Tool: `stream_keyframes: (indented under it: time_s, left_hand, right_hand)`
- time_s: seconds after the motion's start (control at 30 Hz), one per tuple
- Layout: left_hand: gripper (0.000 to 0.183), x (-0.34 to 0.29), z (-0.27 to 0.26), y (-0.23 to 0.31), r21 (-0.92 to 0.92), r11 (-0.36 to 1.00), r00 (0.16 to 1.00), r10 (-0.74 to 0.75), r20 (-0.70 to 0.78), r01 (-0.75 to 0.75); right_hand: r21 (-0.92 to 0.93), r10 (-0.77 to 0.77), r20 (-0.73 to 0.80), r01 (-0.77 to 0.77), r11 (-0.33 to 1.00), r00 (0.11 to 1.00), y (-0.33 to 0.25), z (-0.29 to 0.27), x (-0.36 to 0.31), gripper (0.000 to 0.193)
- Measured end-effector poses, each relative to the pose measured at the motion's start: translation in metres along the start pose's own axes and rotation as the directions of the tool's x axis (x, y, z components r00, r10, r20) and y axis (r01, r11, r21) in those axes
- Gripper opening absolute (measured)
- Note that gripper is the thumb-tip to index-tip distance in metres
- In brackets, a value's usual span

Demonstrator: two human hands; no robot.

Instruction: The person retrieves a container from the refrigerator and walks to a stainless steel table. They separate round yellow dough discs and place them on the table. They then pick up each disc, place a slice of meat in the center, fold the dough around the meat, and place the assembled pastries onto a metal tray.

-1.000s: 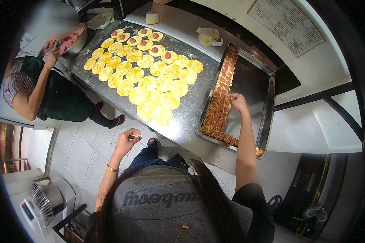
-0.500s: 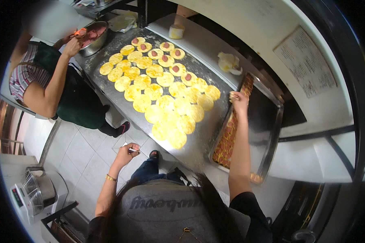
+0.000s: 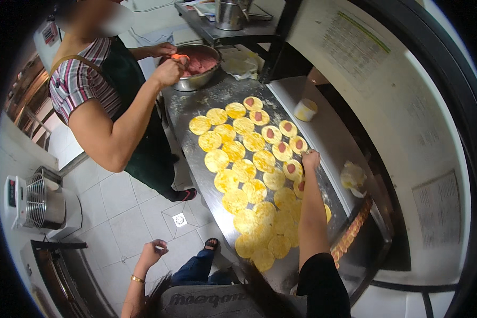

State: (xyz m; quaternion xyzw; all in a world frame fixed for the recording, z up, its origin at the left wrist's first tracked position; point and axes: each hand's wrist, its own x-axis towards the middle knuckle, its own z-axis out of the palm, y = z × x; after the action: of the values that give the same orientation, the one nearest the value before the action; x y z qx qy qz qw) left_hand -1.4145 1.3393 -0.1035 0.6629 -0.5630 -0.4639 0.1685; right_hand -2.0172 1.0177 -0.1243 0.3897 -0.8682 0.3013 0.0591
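Note:
Flat yellow dough rounds [image 3: 254, 141] lie in rows on the metal table [image 3: 199, 167]. Several along the far right side carry a dab of pink filling [image 3: 299, 144]. My right hand [image 3: 311, 159] reaches across the table with its fingers closed at the edge of a filled round; its fingertips are partly hidden, so whether they grip the dough does not show. Over the floor, left of the table, my left hand [image 3: 154, 252] is held with curled fingers. Anything it may hold is too small to make out.
Across the table's left side a co-worker [image 3: 116, 106] works with an orange-handled tool at a metal bowl [image 3: 197, 82] of pink filling. A baking tray [image 3: 377, 253] with a row of filled pieces [image 3: 353, 231] stands at right. A mixer [image 3: 46, 204] is at far left.
My right hand has moved from above the tray to a filled dough round on the table. The view has turned to the right and shifted. My left hand stays beside the table, fingers curled.

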Motion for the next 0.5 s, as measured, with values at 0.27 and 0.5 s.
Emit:
stream_keyframes:
  time_s: [0.27, 0.5]
  left_hand:
    - [0.018, 0.034, -0.008, 0.031, 0.018, 0.994, 0.994, 0.106, 0.013, -0.106]
    - [0.023, 0.064, 0.032, 0.135, -0.143, 0.962, 0.925, 0.264, 0.275, -0.232]
  right_hand:
    - [0.622, 0.304, 0.322, -0.442, 0.646, 0.897, 0.000, 0.023, 0.020, 0.016]
    - [0.856, 0.145, 0.516, -0.498, -0.139, 0.845, 0.036, -0.066, -0.029, 0.012]
